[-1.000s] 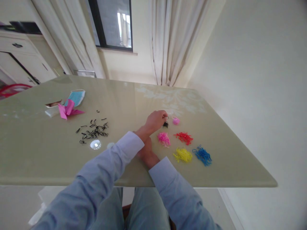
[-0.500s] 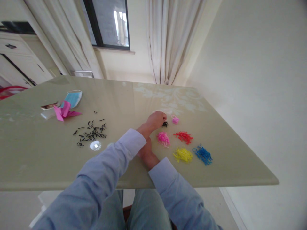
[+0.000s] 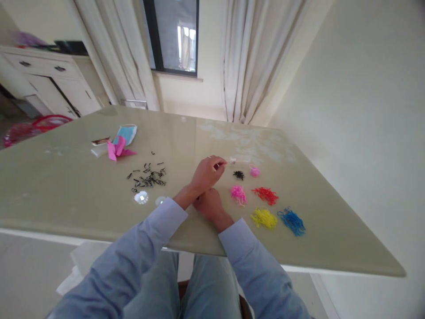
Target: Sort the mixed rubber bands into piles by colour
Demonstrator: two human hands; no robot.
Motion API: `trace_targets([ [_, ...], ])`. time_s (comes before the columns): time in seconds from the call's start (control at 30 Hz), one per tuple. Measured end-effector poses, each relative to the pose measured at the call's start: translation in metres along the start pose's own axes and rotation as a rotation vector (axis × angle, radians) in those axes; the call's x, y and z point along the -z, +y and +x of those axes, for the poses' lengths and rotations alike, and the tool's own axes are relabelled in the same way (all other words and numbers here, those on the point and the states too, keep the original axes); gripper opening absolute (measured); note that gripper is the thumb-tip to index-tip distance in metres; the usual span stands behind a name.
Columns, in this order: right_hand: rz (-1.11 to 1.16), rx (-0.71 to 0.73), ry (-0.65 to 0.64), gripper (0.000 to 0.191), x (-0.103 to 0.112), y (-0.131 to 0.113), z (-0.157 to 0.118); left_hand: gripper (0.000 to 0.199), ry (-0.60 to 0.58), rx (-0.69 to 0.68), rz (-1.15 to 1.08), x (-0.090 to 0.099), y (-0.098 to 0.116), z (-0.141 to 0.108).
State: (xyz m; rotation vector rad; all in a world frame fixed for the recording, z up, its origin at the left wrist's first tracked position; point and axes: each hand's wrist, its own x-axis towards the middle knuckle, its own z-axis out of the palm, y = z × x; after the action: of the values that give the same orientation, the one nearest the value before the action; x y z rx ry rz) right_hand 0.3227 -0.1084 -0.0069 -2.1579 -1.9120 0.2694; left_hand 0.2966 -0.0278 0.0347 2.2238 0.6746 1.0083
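My left hand (image 3: 208,173) crosses over my right wrist area, its fingers bent with a gap between thumb and fingers and nothing visible in it. Just right of its fingertips is a small pile of black bands (image 3: 238,175). My right hand (image 3: 210,204) rests closed under my left wrist; what it holds is hidden. Around the right side lie a pink pile (image 3: 238,195), a red pile (image 3: 265,195), a yellow pile (image 3: 264,218), a blue pile (image 3: 292,221) and a small light-pink bunch (image 3: 254,171). Scattered black bands (image 3: 151,178) lie at left.
A blue face mask (image 3: 127,134) and a folded pink piece (image 3: 118,149) sit at the table's back left. Two round shiny spots show below the scattered black bands. A clear strip (image 3: 241,159) lies behind the black pile.
My left hand has drawn back left from the small black pile, and its fingers have loosened. My right hand stays closed beneath it. The view has shifted left.
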Motion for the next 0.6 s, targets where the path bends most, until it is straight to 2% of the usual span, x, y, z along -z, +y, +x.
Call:
trace_targets([
  [0.13, 0.122, -0.013, 0.132, 0.028, 0.002, 0.0, -0.001, 0.018, 0.027, 0.129, 0.037, 0.028, -0.033, -0.029],
  [0.27, 0.36, -0.007, 0.311, 0.028, 0.004, 0.002, -0.002, 0.021, 0.04, 0.229, 0.103, 0.04, -0.056, -0.043],
  [0.43, 0.504, -0.067, 0.454, 0.032, 0.006, 0.004, -0.006, 0.023, -0.134, 0.213, 0.212, 0.039, -0.059, -0.046],
  [0.6, 0.576, -0.049, 0.6, 0.032, 0.012, -0.007, -0.007, 0.023, -0.197, 0.2, 0.156, 0.039, -0.061, -0.044],
])
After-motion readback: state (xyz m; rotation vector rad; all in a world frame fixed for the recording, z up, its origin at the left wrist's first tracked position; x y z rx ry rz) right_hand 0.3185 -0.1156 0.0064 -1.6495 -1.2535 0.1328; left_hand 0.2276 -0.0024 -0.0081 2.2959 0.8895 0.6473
